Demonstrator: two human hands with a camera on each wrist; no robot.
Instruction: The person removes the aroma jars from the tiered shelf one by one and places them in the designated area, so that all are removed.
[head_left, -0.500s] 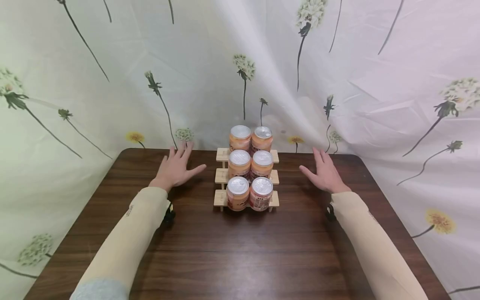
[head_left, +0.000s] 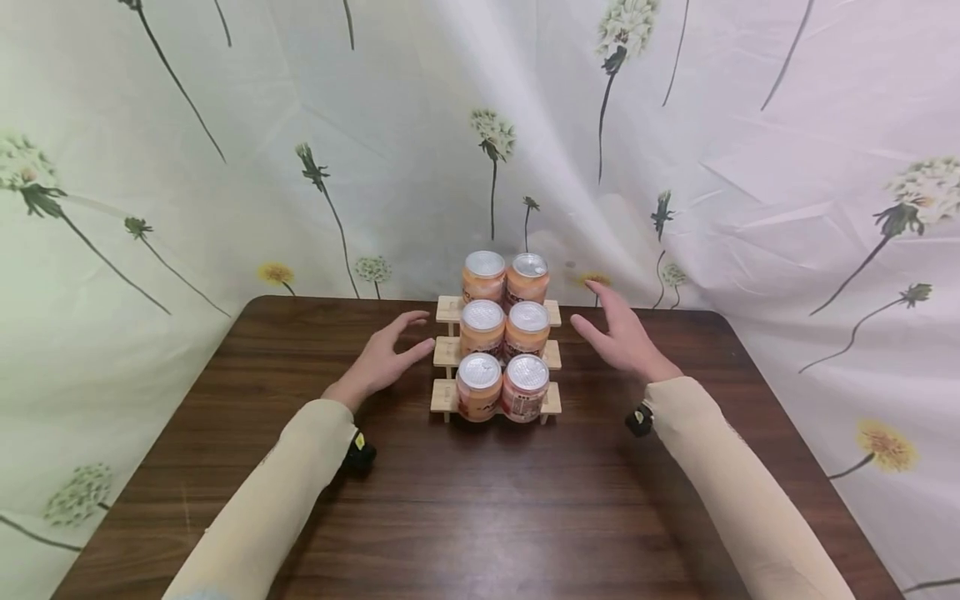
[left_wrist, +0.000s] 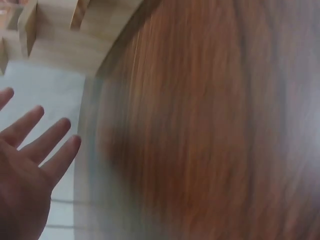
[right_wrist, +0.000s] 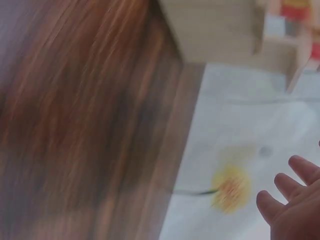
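Observation:
Several orange cans (head_left: 480, 392) with silver lids stand in pairs on a light wooden three-step rack (head_left: 444, 397) near the back of the table. My left hand (head_left: 381, 358) is just left of the rack, thumb and fingers spread apart and holding nothing. On the other side, my right hand (head_left: 624, 340) hovers to the right of the rack with a gap between, fingers extended. The left wrist view shows the fingers (left_wrist: 57, 135) apart, below the rack's wooden side (left_wrist: 65, 45). In the right wrist view, the rack side (right_wrist: 215, 30) is blurred, beyond the fingertips (right_wrist: 280, 192).
The dark brown wooden table (head_left: 480, 517) stretches in front of the rack. A pale cloth (head_left: 420, 167) printed with dandelions hangs behind and at the sides of the table. A black wrist device (head_left: 360, 454) sits on the left sleeve, another (head_left: 639, 420) on the right.
Both hands have moved inward toward the rack, the left one to the right and slightly lower, the right one to the left. The left fingers are more bent. Rack and cans stay in place.

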